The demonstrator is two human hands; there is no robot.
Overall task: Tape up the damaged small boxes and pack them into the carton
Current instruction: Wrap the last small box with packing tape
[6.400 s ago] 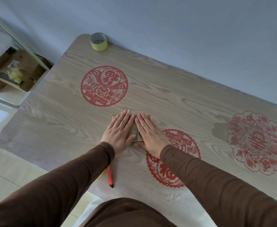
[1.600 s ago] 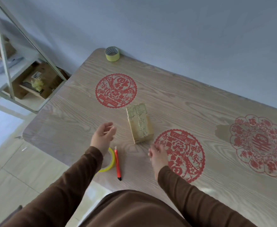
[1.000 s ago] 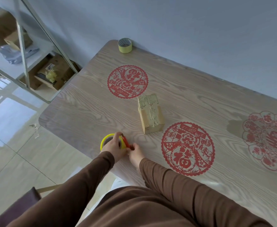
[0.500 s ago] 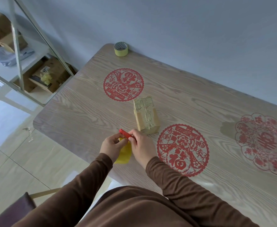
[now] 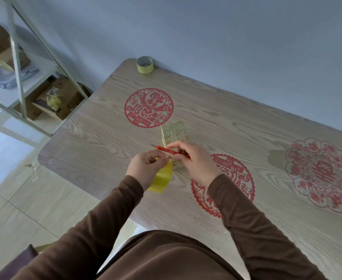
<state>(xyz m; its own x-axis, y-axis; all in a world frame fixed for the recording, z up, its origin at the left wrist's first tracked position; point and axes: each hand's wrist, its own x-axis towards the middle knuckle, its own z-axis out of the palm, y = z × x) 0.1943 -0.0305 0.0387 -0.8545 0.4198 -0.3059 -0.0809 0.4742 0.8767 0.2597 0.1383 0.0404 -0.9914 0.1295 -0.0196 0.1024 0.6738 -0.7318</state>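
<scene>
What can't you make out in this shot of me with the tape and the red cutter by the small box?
Head view only:
- Near end of the small box: hidden behind both hands.
- Printing on the box: too small to read.
- Red cutter: its rear end is covered by the right hand.
- Yellow tape roll: partly behind the left hand; its loose end cannot be seen.
- Packing carton: not identifiable.

The table (image 5: 267, 138) is pale grey-brown wood grain, with three red paper-cut medallions: one round at eleven o'clock (image 5: 148, 108), one at five o'clock (image 5: 232, 178) from the tan, printed small box (image 5: 173, 133), and a flower-shaped one at three o'clock (image 5: 323, 174). The tape roll (image 5: 162, 178) is translucent yellow, the cutter (image 5: 170, 151) red. A pale yellow roll (image 5: 145, 65) sits at twelve. The sleeves (image 5: 257, 225) are brown, the wall (image 5: 226, 37) pale blue-grey.
</scene>
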